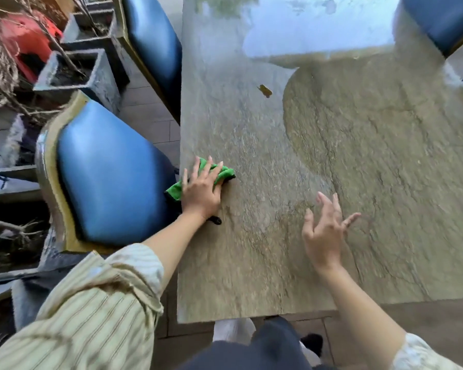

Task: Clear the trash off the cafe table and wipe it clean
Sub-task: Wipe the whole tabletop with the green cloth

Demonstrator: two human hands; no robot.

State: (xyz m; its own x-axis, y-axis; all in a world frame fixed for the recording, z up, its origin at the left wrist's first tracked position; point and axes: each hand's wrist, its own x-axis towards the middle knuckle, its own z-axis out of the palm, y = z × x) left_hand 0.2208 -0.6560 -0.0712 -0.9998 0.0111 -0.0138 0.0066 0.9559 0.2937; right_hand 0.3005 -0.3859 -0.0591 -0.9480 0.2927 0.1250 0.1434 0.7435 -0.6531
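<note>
My left hand (pixel 201 190) lies flat on the green microfibre cloth (pixel 207 177), fingers spread over it and pressing it onto the stone tabletop (pixel 251 249) right at the table's left edge, with one corner of the cloth hanging past that edge toward the blue padded chair (pixel 110 177). My right hand (pixel 325 231) hovers above the table nearer the middle, fingers loosely spread and holding nothing. I judge the wiping step is in hand: I see no cups or wrappers on the slab, only a small brown scrap, perhaps a leaf (pixel 264 90), lying well ahead of the cloth toward the far side. The next move calls for keeping my palm's weight on the cloth and sweeping it forward and across, so the scrap gets gathered up, not flicked onto the chair
</note>
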